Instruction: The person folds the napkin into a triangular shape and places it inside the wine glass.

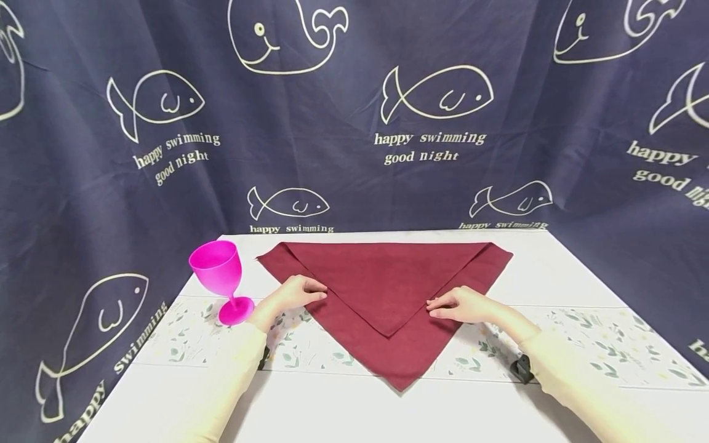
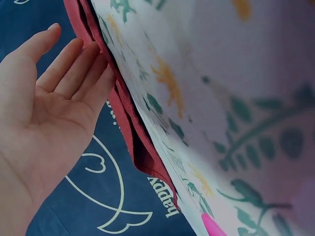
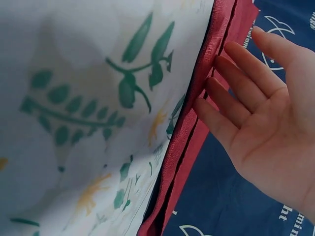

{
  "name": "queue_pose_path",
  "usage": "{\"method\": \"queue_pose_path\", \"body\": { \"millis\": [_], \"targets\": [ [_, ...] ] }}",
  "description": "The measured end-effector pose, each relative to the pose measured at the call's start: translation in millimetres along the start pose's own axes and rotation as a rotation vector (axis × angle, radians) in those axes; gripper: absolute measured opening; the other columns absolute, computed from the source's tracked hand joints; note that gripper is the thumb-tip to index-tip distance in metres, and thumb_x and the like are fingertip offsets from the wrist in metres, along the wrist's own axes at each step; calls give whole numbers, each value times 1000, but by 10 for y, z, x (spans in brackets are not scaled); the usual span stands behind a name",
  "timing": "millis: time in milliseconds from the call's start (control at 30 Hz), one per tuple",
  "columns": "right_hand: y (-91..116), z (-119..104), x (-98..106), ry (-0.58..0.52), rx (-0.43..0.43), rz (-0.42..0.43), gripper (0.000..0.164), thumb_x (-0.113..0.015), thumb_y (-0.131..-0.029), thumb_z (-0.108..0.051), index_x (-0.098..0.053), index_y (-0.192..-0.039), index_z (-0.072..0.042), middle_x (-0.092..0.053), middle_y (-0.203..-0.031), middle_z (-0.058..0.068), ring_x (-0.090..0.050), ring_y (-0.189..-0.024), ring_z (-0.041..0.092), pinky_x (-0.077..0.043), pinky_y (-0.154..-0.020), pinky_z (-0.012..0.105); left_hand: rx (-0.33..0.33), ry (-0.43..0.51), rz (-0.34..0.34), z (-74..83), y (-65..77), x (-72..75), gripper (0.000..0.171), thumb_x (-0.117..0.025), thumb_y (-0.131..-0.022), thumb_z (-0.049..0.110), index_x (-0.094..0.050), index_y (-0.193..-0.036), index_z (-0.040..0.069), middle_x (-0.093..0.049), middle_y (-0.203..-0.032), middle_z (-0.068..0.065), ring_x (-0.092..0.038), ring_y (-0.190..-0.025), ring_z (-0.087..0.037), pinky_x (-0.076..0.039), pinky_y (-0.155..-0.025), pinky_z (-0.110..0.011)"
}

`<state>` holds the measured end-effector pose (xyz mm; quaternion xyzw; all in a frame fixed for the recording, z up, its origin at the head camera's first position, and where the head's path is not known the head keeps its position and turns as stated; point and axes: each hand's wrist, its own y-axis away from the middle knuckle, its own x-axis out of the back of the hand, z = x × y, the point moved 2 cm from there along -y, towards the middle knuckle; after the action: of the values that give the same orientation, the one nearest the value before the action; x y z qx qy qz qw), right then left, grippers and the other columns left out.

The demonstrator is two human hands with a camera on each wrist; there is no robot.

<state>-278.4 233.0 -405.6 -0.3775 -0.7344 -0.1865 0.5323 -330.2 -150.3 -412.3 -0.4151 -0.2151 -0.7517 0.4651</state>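
A dark red cloth napkin lies on the table, folded into a layered triangle whose point faces me. Its upper flap ends in a smaller point inside the larger one. My left hand touches the napkin's left slanted edge, its fingers nearly straight in the left wrist view and the thumb apart. On the right slanted edge rests my right hand. The right wrist view shows those fingers extended against the red cloth edge, the palm bare.
A bright pink goblet stands on the table's left side, close to my left forearm. The white table has a leaf-patterned band across it. A dark blue curtain with fish drawings hangs behind and along both sides.
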Motion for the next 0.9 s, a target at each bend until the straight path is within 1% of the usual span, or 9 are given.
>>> {"method": "queue_pose_path", "body": {
  "millis": [167,367,533,700,767,900],
  "targets": [
    [-61,18,-13,2,-2,7,25,-66,-87,-29,-74,-102,-10,-70,-108,10,-65,-102,26,-53,-83,37,-1,-9,-15,-15,1,-10,33,-63,-89,24,-67,-115,4,-68,-114,-9,-61,-110,-23,-46,-97,-39],
    [-128,69,-24,7,-12,13,27,-66,-86,-30,-74,-103,-10,-69,-109,10,-65,-103,26,-53,-83,36,3,-41,-42,-40,-19,-23,41,-61,-90,26,-60,-124,4,-62,-124,-13,-54,-120,-27,-41,-102,-42],
    [-166,85,-22,-4,-21,17,27,-65,-87,-29,-73,-103,-10,-69,-110,10,-64,-105,27,-53,-84,37,16,-81,-54,-64,-26,-26,45,-61,-90,29,-57,-128,6,-59,-128,-13,-51,-123,-29,-39,-103,-44],
    [-180,110,-18,-16,-33,31,26,-65,-87,-29,-74,-103,-10,-70,-109,8,-65,-104,26,-53,-82,36,20,-72,-52,-57,-18,-16,47,-61,-90,28,-55,-130,6,-57,-130,-14,-49,-124,-30,-38,-105,-45],
    [-181,119,-25,-23,-17,43,26,-65,-87,-28,-74,-103,-9,-70,-108,9,-66,-102,26,-54,-81,35,13,-77,-45,-52,-17,-13,45,-61,-90,28,-56,-129,5,-58,-128,-14,-50,-124,-30,-38,-104,-44],
    [-171,124,-36,-17,45,79,22,-66,-87,-22,-74,-102,-7,-71,-105,11,-67,-98,26,-55,-78,33,-8,-75,-21,-35,-19,-14,39,-60,-91,25,-61,-124,5,-63,-123,-12,-54,-119,-28,-41,-101,-43]
  ]
}}
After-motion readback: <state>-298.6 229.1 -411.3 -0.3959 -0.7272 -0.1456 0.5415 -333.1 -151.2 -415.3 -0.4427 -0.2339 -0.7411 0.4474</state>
